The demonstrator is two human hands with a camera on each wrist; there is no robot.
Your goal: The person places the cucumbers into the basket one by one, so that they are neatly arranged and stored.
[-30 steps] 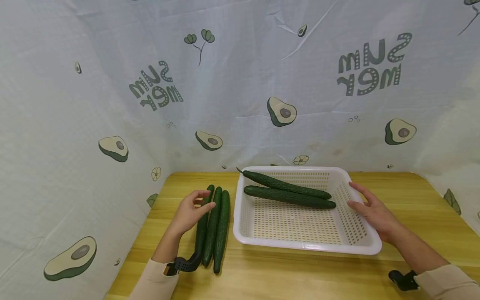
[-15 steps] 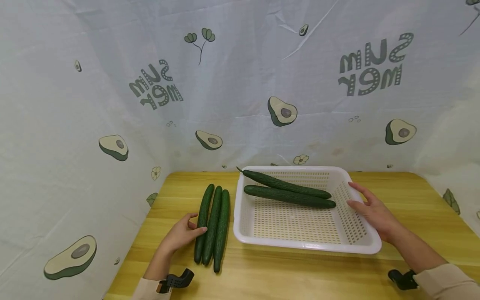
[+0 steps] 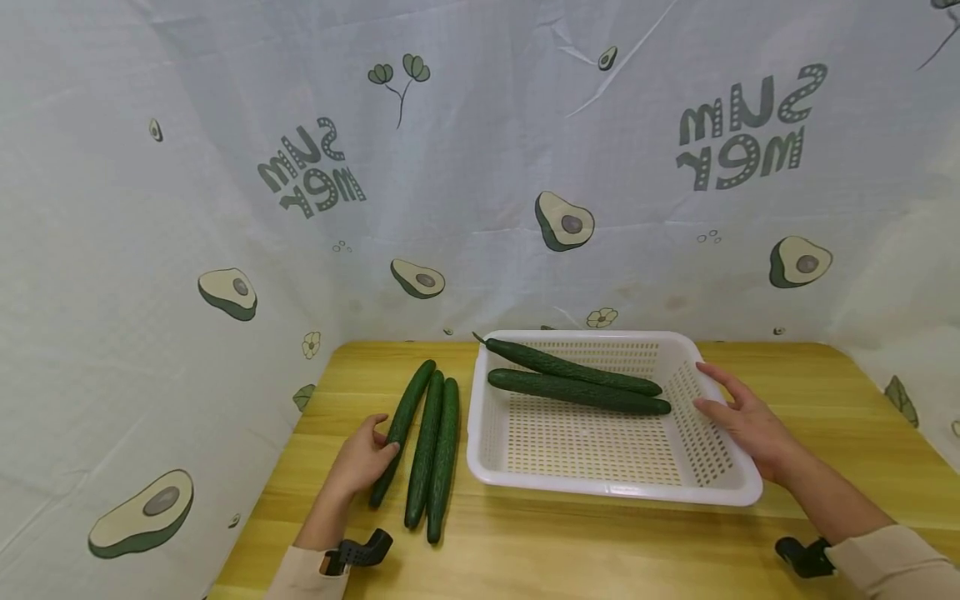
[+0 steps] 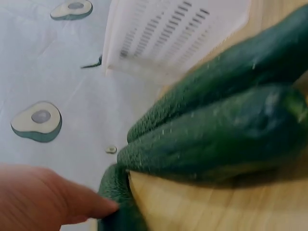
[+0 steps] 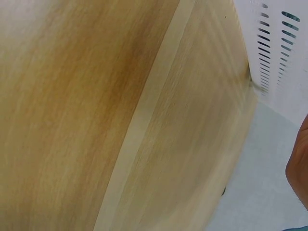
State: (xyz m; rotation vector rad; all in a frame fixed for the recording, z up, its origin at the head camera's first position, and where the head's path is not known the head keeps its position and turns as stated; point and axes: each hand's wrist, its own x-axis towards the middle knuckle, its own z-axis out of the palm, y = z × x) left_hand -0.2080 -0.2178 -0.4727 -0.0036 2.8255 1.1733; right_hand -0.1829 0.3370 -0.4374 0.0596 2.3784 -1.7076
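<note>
My left hand (image 3: 363, 457) grips the leftmost cucumber (image 3: 411, 400) around its middle, thumb on the near side. That cucumber lies slanted, its lower end apart from two others, a middle cucumber (image 3: 425, 450) and a right-hand cucumber (image 3: 444, 462), side by side on the table. In the left wrist view the thumb (image 4: 91, 204) presses on the held cucumber (image 4: 115, 185). My right hand (image 3: 757, 433) holds the right rim of a white plastic basket (image 3: 600, 491), thumb over the inside wall. Two cucumbers lie in the basket, a stemmed cucumber (image 3: 570, 367) behind a second cucumber (image 3: 577, 393).
The wooden table (image 3: 585, 550) ends at a pale curtain (image 3: 480, 167) printed with avocados, which hangs behind it and along both sides. The basket stands right of the loose cucumbers with a narrow gap between. Each wrist carries a black camera mount (image 3: 366, 548).
My left hand came down and closed on the leftmost cucumber, then drew its lower end leftward, away from the other two. The right hand and the basket stayed in place.
</note>
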